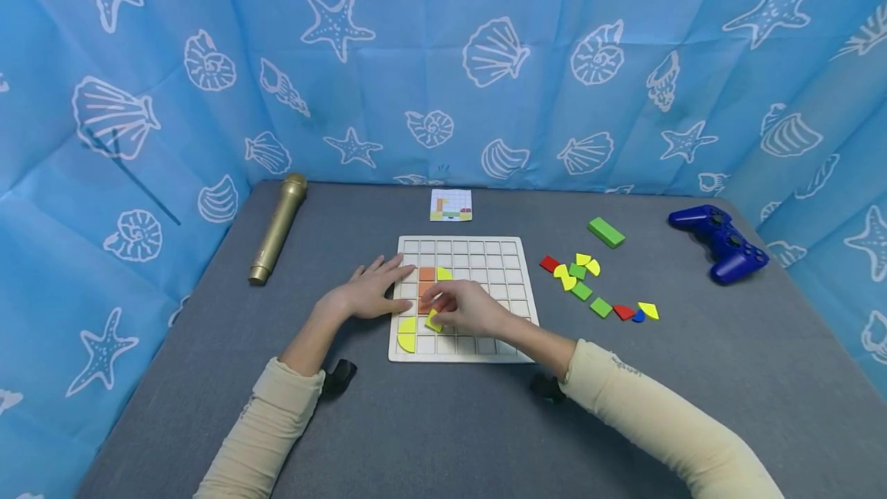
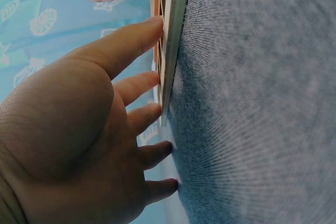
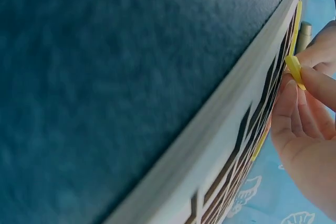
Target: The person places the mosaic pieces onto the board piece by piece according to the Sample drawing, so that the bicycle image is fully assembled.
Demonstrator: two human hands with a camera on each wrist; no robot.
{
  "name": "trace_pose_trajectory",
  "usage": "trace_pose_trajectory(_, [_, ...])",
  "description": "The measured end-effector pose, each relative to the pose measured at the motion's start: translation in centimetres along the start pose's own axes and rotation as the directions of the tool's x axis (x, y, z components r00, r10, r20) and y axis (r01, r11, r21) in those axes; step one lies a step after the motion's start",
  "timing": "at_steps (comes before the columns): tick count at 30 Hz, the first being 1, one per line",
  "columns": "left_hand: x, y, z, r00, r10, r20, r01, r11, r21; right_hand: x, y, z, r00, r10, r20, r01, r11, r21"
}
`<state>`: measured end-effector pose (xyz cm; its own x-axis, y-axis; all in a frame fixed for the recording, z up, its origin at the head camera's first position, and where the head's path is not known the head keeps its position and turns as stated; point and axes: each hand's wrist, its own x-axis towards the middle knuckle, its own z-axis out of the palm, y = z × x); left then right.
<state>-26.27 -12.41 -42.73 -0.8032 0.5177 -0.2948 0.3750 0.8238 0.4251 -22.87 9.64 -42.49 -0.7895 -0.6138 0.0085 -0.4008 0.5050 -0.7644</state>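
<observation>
A white grid board [image 1: 511, 261] lies on the grey table. My left hand [image 1: 370, 289] rests at its left side with fingers spread; in the left wrist view the thumb [image 2: 137, 39] touches the board's edge area. Over the lower left cells, my right hand [image 1: 471, 308] pinches a yellow tile [image 1: 433, 321] between thumb and fingers. The right wrist view shows that yellow tile [image 3: 295, 71] tilted near the board surface. Orange tiles [image 1: 426, 275] fill a column beside the left fingers, partly hidden by the right hand. Yellow quarter-round tiles [image 1: 406, 343] sit at lower left, another yellow tile [image 1: 444, 274] above.
Right of the board lie loose green tiles [image 1: 601, 307], yellow tiles [image 1: 647, 310], red tiles [image 1: 624, 313] and a blue piece [image 1: 638, 316]. Behind them is a green block [image 1: 606, 232]. A patterned card [image 1: 451, 205], gold microphone [image 1: 279, 231] and blue game controller [image 1: 719, 243] lie farther out.
</observation>
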Motion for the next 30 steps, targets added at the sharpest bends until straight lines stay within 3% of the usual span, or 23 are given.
trace_pose_trajectory(8, [-0.19,-0.01,-0.1,0.999,0.041,-0.008,-0.041,0.999,0.002,0.06,0.0,0.75,0.999,-0.036,-0.024,0.037,0.997,0.062])
trace_pose_trajectory(30, [-0.15,0.12,-0.06,0.999,0.035,-0.012,-0.035,0.999,-0.002,-0.57,-0.44,0.98,0.997,0.003,-0.078,0.001,0.999,0.049])
